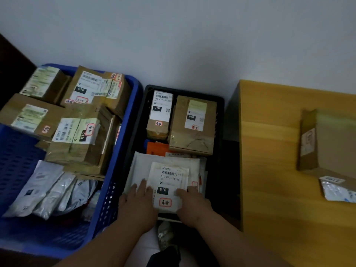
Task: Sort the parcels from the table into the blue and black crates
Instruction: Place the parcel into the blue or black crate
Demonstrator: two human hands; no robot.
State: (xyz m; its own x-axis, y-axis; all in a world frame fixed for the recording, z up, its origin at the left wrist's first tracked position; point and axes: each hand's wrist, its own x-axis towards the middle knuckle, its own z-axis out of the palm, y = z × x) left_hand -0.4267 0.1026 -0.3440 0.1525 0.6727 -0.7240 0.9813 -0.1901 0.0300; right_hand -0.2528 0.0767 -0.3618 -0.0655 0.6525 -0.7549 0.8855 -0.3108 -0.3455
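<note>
A white flat parcel (169, 182) with a barcode label and a black "010" tag lies on a stack of envelopes in the near end of the black crate (219, 105). My left hand (138, 201) lies on its left edge, fingers stretched flat. At the right edge my right hand (191, 201) holds it, fingers on top. Two brown boxes (192, 124) stand at the far end of that crate. The blue crate (107, 189) on the left holds several brown boxes (81, 122) and silver bags (50, 191). On the wooden table (279, 151) remain a brown box (331, 141) and a silver bag (339, 191).
A white wall runs behind the crates and the table. The black crate sits tight between the blue crate and the table's side. A dark piece of furniture (11, 70) stands at the far left. Something crumpled lies on the floor (165, 236) by my feet.
</note>
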